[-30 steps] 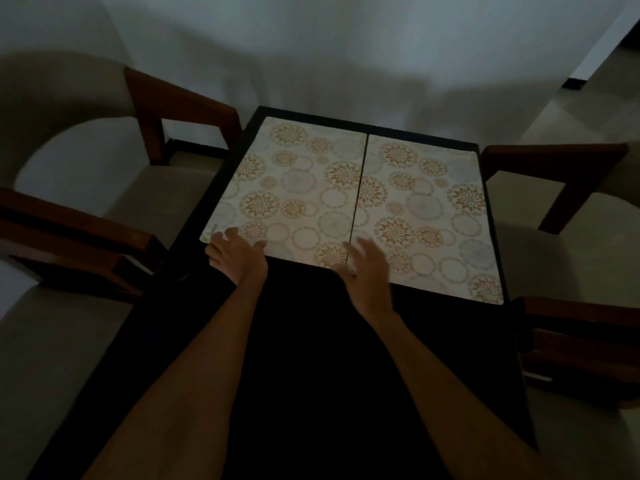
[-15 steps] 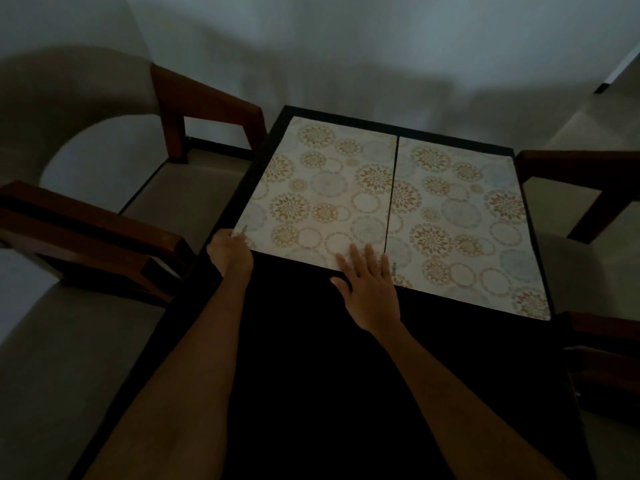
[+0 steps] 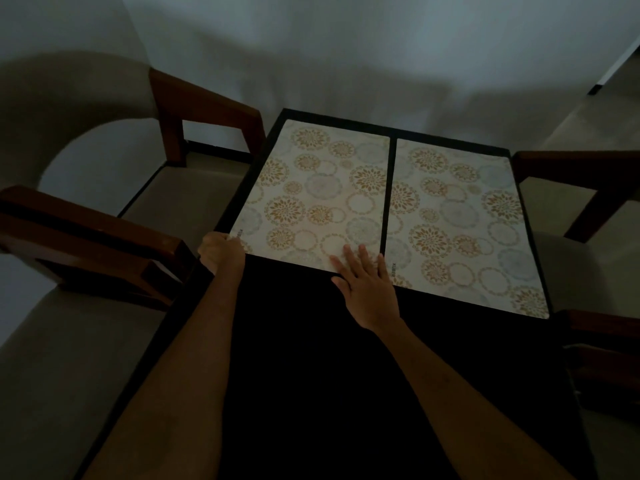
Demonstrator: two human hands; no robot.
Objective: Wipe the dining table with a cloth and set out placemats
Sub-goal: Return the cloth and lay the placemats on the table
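Observation:
Two pale placemats with gold and grey circle patterns lie side by side on the far half of the black dining table (image 3: 311,358). My left hand (image 3: 221,252) is closed on the near left corner of the left placemat (image 3: 322,195) at the table's left edge. My right hand (image 3: 369,285) lies flat, fingers spread, on that mat's near right corner, next to the narrow dark gap that separates it from the right placemat (image 3: 460,223). No cloth is in view.
Wooden chairs with beige seats stand around the table: two on the left (image 3: 204,109) (image 3: 86,237) and two on the right (image 3: 581,174) (image 3: 602,341). A pale wall (image 3: 346,57) rises directly behind the table's far end.
The left placemat has slid to the left, opening a dark gap between the two mats. My left hand went from flat on the mat to closed on its corner at the table edge.

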